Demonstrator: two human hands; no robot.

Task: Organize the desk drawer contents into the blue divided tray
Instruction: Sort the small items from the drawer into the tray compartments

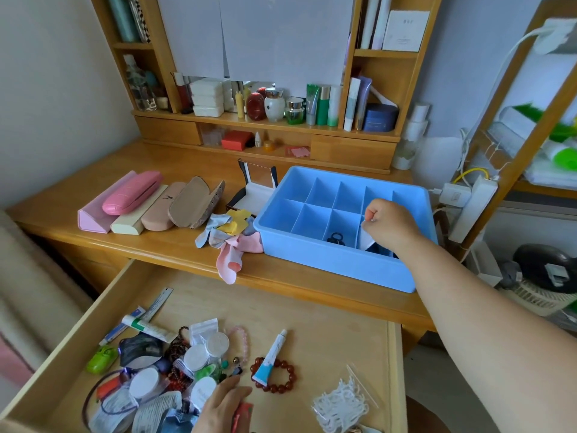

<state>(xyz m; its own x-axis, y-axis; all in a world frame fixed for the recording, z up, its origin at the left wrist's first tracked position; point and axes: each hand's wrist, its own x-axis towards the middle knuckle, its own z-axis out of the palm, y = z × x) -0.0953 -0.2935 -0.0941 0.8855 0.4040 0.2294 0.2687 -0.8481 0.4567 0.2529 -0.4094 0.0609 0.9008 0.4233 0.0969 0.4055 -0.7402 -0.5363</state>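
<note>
Right hand (pixel 388 223) pinching one white packet (pixel 366 237) over blue tray (pixel 327 267) — one black clip (pixel 335 239) inside; left hand (pixel 218 407) gripping one red item (pixel 242 415), lower centre.

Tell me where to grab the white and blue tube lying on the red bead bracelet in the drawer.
Pinch the tube across its narrow upper half near the cap, coming straight down from above. It lies flat and slanted, its wide blue end resting on the bracelet, while the cap end sits over bare drawer floor with free space on both sides.

Blue divided tray (pixel 327 264) on desk, drawer (pixel 312 310) open, cluttered
</note>
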